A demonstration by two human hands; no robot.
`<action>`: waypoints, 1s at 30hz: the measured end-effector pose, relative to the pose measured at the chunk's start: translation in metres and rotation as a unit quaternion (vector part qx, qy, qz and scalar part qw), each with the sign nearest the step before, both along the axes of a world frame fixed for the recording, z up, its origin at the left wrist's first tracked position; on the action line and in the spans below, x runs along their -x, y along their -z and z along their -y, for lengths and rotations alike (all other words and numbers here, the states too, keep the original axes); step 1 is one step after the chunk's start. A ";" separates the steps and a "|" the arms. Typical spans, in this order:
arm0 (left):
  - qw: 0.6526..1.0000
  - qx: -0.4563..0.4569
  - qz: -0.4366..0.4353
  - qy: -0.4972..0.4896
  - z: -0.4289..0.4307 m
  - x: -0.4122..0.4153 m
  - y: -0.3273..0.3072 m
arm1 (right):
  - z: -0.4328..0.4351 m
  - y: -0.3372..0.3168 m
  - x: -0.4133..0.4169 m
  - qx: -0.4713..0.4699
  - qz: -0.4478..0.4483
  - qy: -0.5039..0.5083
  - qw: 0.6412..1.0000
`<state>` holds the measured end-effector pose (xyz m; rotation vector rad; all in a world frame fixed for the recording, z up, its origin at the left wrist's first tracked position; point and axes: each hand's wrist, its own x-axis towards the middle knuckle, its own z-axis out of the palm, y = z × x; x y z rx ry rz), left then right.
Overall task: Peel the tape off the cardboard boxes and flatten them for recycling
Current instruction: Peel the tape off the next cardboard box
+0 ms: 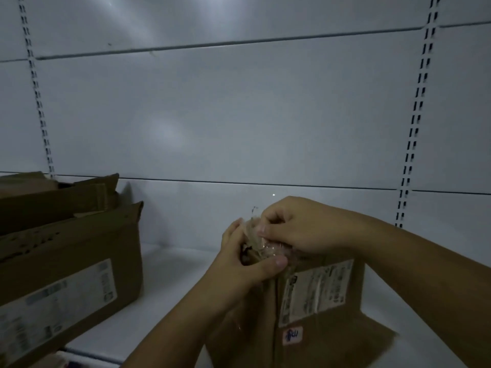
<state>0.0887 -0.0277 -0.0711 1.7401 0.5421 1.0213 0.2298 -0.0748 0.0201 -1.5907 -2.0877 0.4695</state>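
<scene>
Pinching a crumpled wad of clear tape, both hands meet at the top edge of a box that stands near and right of centre on a white shelf. The right hand comes in from the right, its fingers curled tight and pressed together on the upper part of the wad. The left hand cups the wad from the left, fingers curled behind it and the thumb laid across the box's top edge just below.

The box's near face carries a white label and a small sticker beneath it; a vertical fold runs down the face left of the label. A flap sticks out at its lower right, with a ragged edge.

A second box sits at the left, well apart from the first, flaps raised and a label on its near side. Bare shelf lies between the two boxes and to the right of the held one. Behind rises a pale back panel with slotted uprights at left and right.
</scene>
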 end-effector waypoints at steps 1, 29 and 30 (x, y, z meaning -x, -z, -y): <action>1.000 0.000 0.005 0.007 -0.001 0.000 0.001 | 0.000 0.001 -0.002 0.000 0.007 -0.011 1.000; 0.965 0.141 0.215 0.050 0.004 -0.031 0.010 | -0.033 0.032 -0.031 0.161 -0.349 -0.068 0.921; 0.964 0.140 0.218 0.051 0.004 -0.031 0.011 | -0.033 0.031 -0.031 0.160 -0.360 -0.059 0.917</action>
